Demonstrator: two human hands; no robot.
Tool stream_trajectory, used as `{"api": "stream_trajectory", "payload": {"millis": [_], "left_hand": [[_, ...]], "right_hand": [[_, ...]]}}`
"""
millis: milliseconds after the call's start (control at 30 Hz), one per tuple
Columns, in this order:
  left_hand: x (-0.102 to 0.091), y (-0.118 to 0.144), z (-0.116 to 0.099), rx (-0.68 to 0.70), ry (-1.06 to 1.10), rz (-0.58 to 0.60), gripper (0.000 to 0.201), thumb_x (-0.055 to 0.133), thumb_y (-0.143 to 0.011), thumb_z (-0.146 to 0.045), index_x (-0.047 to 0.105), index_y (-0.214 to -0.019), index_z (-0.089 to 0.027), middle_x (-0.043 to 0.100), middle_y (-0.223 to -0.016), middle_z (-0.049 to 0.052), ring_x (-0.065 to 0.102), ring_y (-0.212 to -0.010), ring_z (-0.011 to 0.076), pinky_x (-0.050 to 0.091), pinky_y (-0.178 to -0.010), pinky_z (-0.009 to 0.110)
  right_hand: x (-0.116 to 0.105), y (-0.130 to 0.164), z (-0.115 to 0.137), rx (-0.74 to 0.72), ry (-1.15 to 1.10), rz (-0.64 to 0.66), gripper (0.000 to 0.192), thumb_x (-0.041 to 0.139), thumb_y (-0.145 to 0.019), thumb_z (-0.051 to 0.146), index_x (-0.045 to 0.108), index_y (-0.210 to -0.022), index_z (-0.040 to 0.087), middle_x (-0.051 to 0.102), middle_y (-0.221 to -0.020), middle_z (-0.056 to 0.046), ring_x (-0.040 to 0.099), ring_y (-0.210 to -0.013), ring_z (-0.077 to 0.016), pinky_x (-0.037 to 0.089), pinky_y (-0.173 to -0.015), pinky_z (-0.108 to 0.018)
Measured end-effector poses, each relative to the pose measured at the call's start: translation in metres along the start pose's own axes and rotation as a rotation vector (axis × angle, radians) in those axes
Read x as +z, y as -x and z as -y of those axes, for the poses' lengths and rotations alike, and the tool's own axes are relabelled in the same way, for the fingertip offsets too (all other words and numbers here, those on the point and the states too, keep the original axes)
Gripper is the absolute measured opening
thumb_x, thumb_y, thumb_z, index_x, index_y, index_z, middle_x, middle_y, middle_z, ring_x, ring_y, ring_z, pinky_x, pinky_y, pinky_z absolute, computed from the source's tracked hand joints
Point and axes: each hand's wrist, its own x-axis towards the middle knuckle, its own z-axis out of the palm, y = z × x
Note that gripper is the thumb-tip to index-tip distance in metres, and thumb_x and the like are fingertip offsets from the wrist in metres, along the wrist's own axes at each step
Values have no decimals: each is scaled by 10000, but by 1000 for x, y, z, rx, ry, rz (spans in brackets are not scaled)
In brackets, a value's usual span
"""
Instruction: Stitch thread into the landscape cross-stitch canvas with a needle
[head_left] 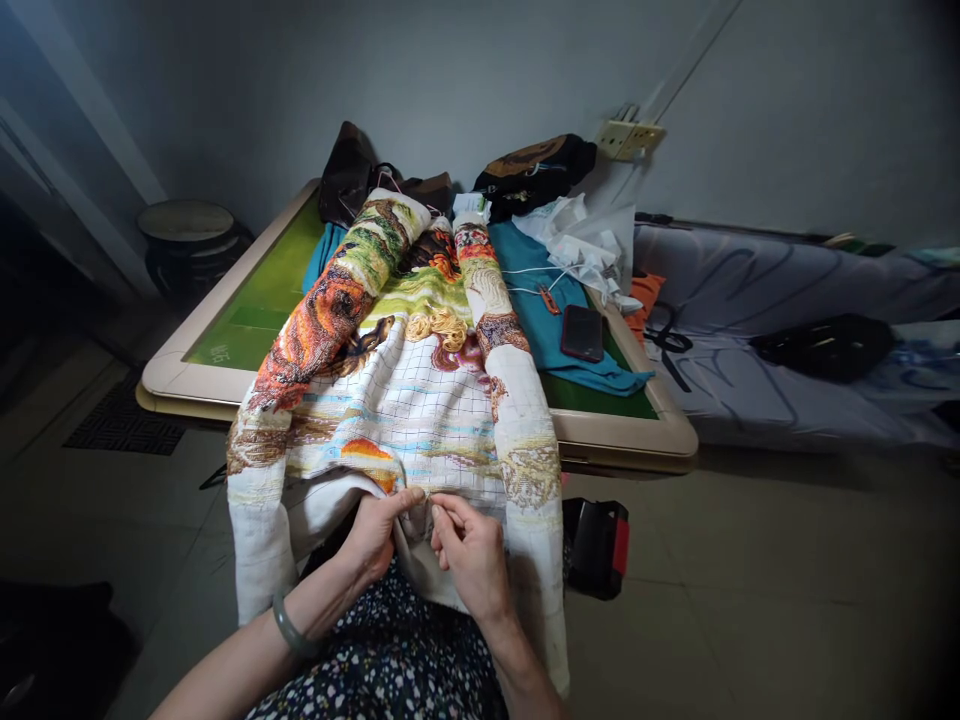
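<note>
At the far left of the frame a stool (186,222) is standing beside the table (225,330). Low in the centre, the left hand (375,535) is pinching the near edge of the canvas (405,400), bunching it so the working spot stays taut and close. The canvas is draping from the table down to the lap, giving it support. Just right, the right hand (469,555) is closing thumb and finger at that same edge, seemingly on a needle too small to confirm. Further right a phone (582,332) is lying on blue cloth (536,300).

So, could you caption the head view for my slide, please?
Both hands, left hand and right hand, pinch the embroidered cloth edge.
</note>
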Motion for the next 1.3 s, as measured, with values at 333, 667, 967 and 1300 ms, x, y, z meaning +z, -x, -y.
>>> {"api": "stream_trajectory", "payload": {"millis": [333,667,967,1300], "left_hand": [[3,3,-3,-40,1,-20,253,784,-574,-223,702,-776,-96,722,-760,95,664,-847,254,501,-763,333],[3,3,-5,-54,-13,-42,262,814,-546,-247,715,-732,-90,715,-747,83,653,-808,220,484,-798,321],[10,3,-7,-59,-19,-125,228,808,-526,-233,690,-673,-104,668,-602,42,615,-612,176,463,-633,288],[10,-1,-5,-164,22,-129,226,795,-503,-232,661,-620,-94,634,-550,23,546,-477,128,439,-508,266]], "right_hand": [[3,-2,5,18,26,-27,251,491,-864,328,660,-877,142,511,-466,33,403,-328,-74,323,-328,-175],[10,-2,2,147,-165,6,257,510,-850,411,553,-866,158,556,-499,42,466,-322,-76,365,-344,-163],[13,-3,4,36,-128,-97,211,584,-800,355,617,-739,156,623,-630,-16,581,-499,-122,478,-490,-212],[16,-2,-5,-67,-13,-185,185,551,-828,292,664,-762,161,636,-665,-26,572,-527,-135,467,-521,-231]]}}
